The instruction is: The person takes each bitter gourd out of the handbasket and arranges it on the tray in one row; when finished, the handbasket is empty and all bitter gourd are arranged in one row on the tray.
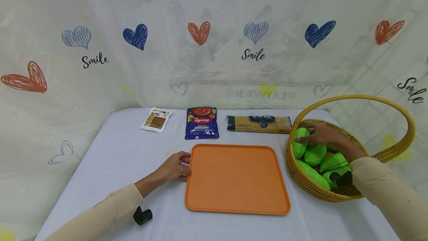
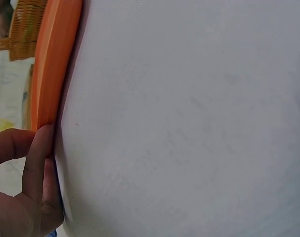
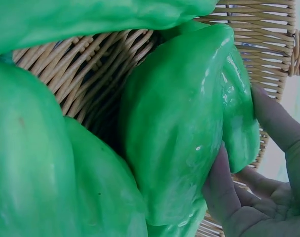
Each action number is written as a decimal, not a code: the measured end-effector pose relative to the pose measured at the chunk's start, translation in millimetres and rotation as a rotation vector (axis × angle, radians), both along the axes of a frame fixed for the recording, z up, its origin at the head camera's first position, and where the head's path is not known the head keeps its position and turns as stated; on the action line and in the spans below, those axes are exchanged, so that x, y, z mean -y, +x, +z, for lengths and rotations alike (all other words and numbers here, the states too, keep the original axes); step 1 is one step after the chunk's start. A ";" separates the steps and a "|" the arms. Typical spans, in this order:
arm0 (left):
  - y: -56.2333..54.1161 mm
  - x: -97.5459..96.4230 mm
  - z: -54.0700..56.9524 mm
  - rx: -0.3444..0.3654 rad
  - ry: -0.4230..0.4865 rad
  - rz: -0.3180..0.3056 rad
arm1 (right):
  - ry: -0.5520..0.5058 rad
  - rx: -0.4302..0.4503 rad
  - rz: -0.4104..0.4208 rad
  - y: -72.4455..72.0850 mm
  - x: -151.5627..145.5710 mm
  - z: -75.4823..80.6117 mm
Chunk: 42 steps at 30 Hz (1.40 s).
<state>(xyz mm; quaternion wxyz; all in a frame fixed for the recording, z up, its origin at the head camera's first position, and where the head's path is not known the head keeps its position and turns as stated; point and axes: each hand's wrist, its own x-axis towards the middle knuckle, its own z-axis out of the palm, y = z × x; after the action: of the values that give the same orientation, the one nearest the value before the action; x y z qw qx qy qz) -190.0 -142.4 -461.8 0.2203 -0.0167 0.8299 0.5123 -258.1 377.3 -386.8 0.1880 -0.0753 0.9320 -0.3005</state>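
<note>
biggest risk, imo: r hand (image 1: 322, 135) losing the green veg (image 3: 243, 126) it had btwn thumb & finger, hand only partly closed; skin looked glossy & neighbours pressed close, so it might've slipped or dragged another along. r sleeve (image 1: 384, 185) ran close by the basket handle (image 1: 354, 97), so a snag could've tipped the lot. l hand (image 1: 174, 166) had the orange tray (image 1: 234, 181) lightly pinched at its left rim, thumb & fingers nearly together; a careless tug there prob would've skewed it.

containers: wicker basket (image 1: 301, 178), right of tray, held several green veg heaped up, incl the gripped one. tray lay flat on the white cloth (image 1: 167, 211). behind it: white sachet (image 1: 156, 119), blue pouch (image 1: 201, 123), pasta pack (image 1: 259, 125); pack's end sat by the basket, couldn't tell if touching, so a nudge might've shoved it.
</note>
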 end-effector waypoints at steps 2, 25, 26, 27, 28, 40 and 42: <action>-0.3 -0.1 0.2 0.004 0.007 0.003 | -0.009 0.010 -0.010 0.7 -0.9 0.3; -0.1 -0.2 -1.2 0.013 0.029 0.026 | -0.108 0.009 -0.060 17.7 -7.8 23.2; -0.2 -0.4 -1.3 0.015 0.030 0.027 | -0.107 0.009 -0.060 19.0 -8.1 24.6; -0.3 -0.6 -1.3 0.018 0.029 0.029 | -0.101 0.010 -0.057 20.6 -8.4 26.1; -0.4 -0.6 -1.5 0.020 0.027 0.028 | -0.103 0.014 -0.057 22.0 -8.3 27.6; 0.4 -0.3 0.3 0.023 0.028 0.026 | -0.092 0.044 -0.080 36.2 -5.4 37.5; 0.6 -0.1 -0.4 0.023 0.030 0.026 | -0.085 0.043 -0.076 39.4 -5.3 39.1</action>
<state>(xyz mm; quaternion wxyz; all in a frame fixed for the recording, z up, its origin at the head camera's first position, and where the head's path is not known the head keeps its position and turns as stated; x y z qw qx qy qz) -189.4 -142.3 -462.2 0.2235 -0.0299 0.8193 0.5272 -218.7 382.6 -347.7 0.1933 -0.0413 0.9163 -0.3483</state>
